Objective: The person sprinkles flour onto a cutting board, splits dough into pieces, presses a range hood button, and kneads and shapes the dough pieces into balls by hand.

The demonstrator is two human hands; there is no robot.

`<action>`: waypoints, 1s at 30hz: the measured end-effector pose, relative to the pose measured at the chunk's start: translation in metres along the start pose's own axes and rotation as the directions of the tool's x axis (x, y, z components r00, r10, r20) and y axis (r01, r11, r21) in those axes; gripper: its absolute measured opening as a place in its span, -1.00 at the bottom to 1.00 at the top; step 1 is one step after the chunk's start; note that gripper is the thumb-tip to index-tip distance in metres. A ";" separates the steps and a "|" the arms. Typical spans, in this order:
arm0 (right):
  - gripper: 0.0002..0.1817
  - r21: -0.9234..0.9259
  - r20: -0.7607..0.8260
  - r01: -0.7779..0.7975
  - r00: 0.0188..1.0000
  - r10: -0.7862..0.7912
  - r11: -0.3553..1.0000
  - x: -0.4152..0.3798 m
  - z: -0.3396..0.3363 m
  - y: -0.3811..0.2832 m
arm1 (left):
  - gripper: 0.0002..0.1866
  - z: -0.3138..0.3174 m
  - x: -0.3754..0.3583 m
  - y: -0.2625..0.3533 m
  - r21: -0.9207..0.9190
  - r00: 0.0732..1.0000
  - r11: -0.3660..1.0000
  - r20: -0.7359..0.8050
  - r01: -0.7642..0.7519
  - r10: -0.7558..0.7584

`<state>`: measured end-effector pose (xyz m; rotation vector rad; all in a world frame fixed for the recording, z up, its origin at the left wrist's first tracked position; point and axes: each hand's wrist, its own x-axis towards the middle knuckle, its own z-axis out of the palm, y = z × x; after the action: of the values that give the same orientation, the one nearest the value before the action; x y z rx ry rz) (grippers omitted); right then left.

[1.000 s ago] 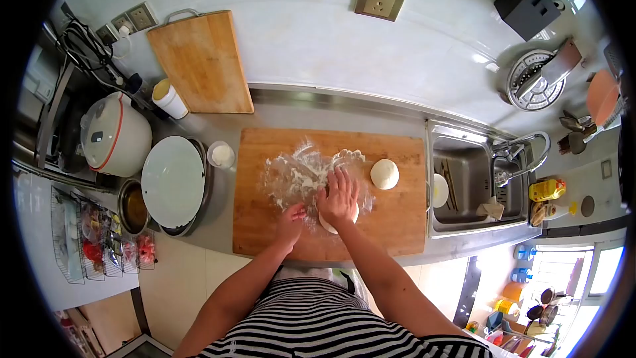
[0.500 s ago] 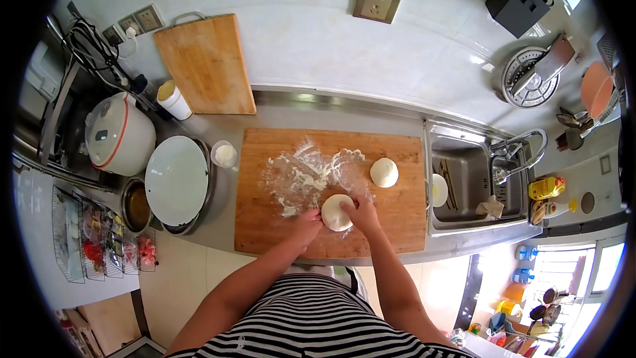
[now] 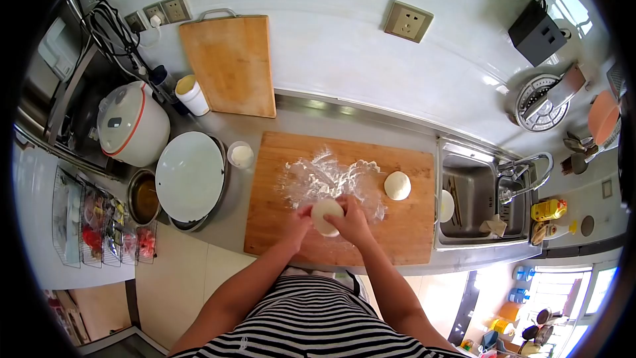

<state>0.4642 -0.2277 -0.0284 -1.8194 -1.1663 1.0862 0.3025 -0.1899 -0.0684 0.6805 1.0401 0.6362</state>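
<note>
A round, flattened piece of white dough (image 3: 327,217) is between my two hands over the front middle of the wooden board (image 3: 278,185). My left hand (image 3: 297,226) grips its left edge. On its right side, my right hand (image 3: 351,220) has its fingers round the rim, the thumb on its face. Behind the hands, loose white flour (image 3: 323,176) is spread on the board. A second ball of dough (image 3: 397,185) rests on the board to the right.
Left of the board are a small cup of white powder (image 3: 240,155), a large white basin (image 3: 190,178), a metal pot (image 3: 143,197) and a white cooker (image 3: 134,126). The steel sink (image 3: 468,170) lies right. Another cutting board (image 3: 230,66) leans against the wall.
The camera view has shifted, so the board appears further right and lower. The dough, flat on the board before, now looks tilted and lifted between both hands.
</note>
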 end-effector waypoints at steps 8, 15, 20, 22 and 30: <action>-0.45 0.037 -0.118 0.033 0.993 -0.028 0.999 0.081 0.057 0.019 | -0.44 -0.042 0.057 0.044 0.045 0.939 0.938 0.005 -0.343 0.344; -0.32 -0.312 -0.155 0.191 0.956 -0.248 0.931 0.070 0.061 0.015 | -0.38 -0.039 0.038 0.023 0.289 0.962 0.937 -0.126 -0.199 0.243; -0.27 -0.439 -0.144 0.197 0.948 -0.285 0.877 0.079 0.085 0.027 | -0.36 -0.044 0.047 0.019 0.096 0.977 0.974 -0.051 -0.204 0.209; -0.26 -0.305 -0.163 0.172 0.960 -0.229 0.937 0.080 0.102 0.019 | -0.32 -0.044 0.056 0.033 -0.080 0.972 0.969 0.021 -0.233 0.236; -0.50 -0.208 -0.090 0.278 0.949 -0.301 0.938 0.094 0.078 -0.003 | -0.32 -0.090 0.124 0.053 0.404 0.895 0.808 0.076 -0.430 0.439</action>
<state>0.4142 -0.1299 -0.0823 -1.7575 -1.4542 0.7045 0.2581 -0.0462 -0.1273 1.3147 1.0542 0.8290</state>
